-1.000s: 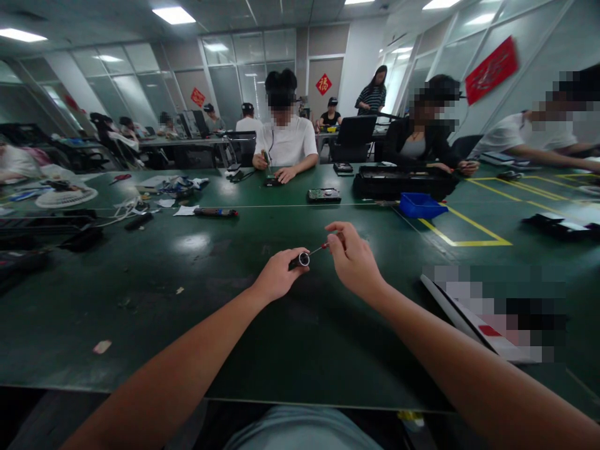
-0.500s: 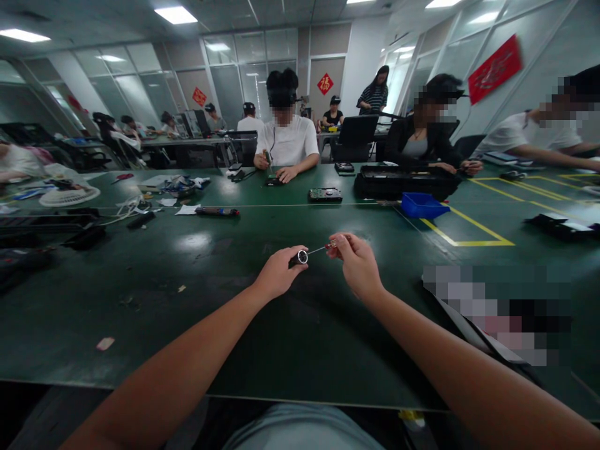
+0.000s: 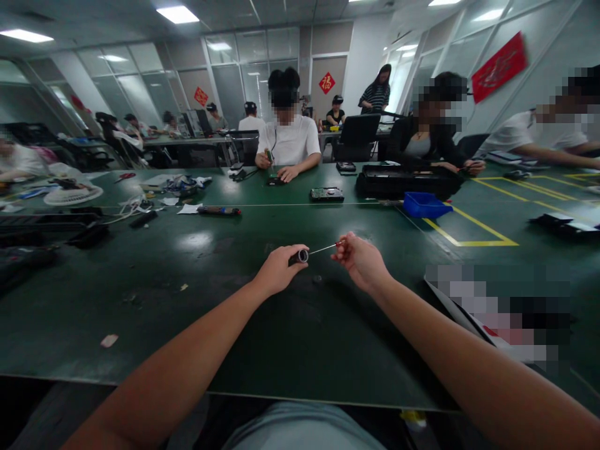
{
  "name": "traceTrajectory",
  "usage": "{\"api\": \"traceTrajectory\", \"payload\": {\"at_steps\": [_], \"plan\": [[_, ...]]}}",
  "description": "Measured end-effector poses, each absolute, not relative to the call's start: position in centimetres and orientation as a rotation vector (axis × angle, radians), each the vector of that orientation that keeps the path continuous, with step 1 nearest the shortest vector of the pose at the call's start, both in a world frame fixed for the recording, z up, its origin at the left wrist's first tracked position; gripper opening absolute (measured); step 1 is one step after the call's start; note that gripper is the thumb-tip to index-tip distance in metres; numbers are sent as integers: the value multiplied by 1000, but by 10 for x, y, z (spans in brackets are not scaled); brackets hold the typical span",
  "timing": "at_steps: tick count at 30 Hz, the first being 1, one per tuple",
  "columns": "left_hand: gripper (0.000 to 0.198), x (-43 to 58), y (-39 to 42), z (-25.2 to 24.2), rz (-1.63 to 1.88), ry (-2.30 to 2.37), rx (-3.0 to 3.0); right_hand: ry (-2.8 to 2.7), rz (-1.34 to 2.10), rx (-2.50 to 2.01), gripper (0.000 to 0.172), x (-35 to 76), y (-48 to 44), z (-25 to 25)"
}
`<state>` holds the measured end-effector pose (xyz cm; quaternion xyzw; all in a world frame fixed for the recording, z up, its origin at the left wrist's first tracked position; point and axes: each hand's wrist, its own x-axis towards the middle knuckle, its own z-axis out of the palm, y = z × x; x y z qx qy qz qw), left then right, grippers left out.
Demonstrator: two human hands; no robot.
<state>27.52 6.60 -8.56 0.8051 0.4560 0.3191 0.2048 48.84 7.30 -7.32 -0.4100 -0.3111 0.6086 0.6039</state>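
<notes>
My left hand is closed around a small black flashlight, its round, silver-rimmed end facing me. In my right hand is a thin screwdriver with a reddish, see-through handle, mostly covered by the fingers. The steel shaft slants down to the left, its tip at the rim of the flashlight; whether it touches is too small to tell. A small, clear round piece lies on the green table just below and right of the flashlight.
Farther back on the table are a hard drive, a blue bin, a long black casing and a dark pen-like tool. Cables and parts lie at left. A co-worker sits opposite, and a blurred-out sheet lies at right.
My right hand has drawn slightly right, so more of the screwdriver shaft shows. A clear round piece now appears on the table below the flashlight, whose end looks more hollow.
</notes>
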Motion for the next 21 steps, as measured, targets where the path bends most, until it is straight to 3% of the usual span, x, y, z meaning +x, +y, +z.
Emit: {"api": "traceTrajectory", "payload": {"at_steps": [6, 14, 21], "plan": [[30, 278, 63, -85, 926, 1281, 2184, -794, 1128, -978, 21, 484, 71, -82], [36, 276, 62, -82, 931, 1339, 2104, -906, 1005, -1032, 16, 487, 71, -80], [30, 282, 58, -70, 804, 1458, 2130, -1024, 901, -1036, 18, 488, 68, -78]]}}
